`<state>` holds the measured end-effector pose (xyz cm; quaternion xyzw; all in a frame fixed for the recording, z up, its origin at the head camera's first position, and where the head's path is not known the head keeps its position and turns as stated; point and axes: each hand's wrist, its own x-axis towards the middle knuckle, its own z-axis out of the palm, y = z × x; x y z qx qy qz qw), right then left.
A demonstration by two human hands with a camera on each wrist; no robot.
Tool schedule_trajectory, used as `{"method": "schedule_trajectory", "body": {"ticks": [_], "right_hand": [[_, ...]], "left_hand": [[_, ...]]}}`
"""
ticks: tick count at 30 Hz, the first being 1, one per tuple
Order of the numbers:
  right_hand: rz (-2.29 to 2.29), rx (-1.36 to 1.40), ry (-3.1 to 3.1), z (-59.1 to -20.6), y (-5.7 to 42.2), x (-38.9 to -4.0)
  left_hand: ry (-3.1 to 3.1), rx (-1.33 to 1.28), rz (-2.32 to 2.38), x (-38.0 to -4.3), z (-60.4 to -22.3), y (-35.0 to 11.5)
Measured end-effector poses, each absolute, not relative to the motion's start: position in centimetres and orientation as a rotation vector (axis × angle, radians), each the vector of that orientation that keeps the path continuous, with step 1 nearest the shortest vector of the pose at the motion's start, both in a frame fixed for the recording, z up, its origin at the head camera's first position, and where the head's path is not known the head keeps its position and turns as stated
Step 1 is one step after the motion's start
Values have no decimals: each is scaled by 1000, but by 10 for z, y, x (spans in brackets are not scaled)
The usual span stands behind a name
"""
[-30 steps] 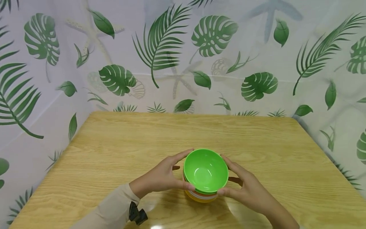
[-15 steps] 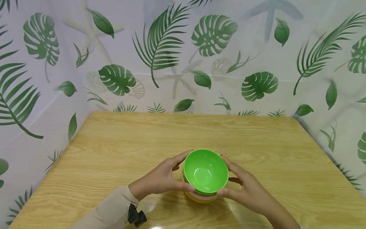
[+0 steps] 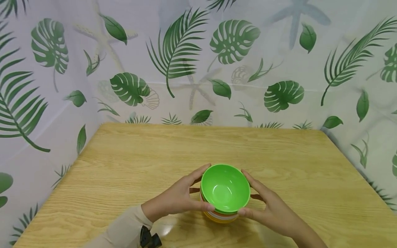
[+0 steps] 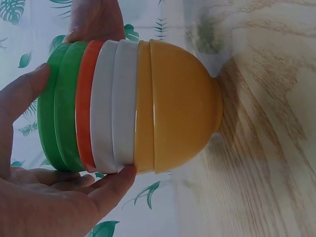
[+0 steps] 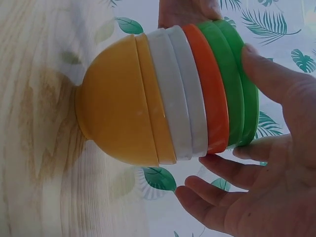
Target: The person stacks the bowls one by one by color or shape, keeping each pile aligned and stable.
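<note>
A stack of nested bowls (image 3: 225, 187) stands upright near the front of the wooden table. On top are two green bowls (image 4: 61, 106), then one orange-red bowl (image 5: 207, 89), two white bowls (image 5: 177, 91) and two yellow bowls (image 4: 180, 106) at the bottom. My left hand (image 3: 176, 196) grips the stack from the left, its thumb by the near green rim. From the right, my right hand (image 3: 271, 206) grips it too, thumb at the near rim and fingers round the far side. The top green bowl has nothing in it.
The wooden table (image 3: 139, 148) reaches back to a white cloth backdrop (image 3: 183, 41) printed with green leaves. A black device (image 3: 149, 237) sits on the left wrist, over a beige sleeve (image 3: 124, 227).
The whole head view has shifted slightly, with the scene lower and a little to the right. Both hands keep their hold, and the stack stays where it was on the table.
</note>
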<state>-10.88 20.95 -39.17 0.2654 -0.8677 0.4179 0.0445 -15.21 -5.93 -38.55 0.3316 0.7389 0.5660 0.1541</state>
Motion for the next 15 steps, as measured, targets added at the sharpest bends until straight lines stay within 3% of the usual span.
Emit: {"method": "schedule_trajectory", "body": {"ticks": [9,15], "right_hand": [[1333,805,-2626,-389,207,-111],[1301,599,-2437,-381,202,-117]], "left_hand": [[2197,998,1650,-153,-376,-63],[2315,1021,2026,-162,-368,-70]]}}
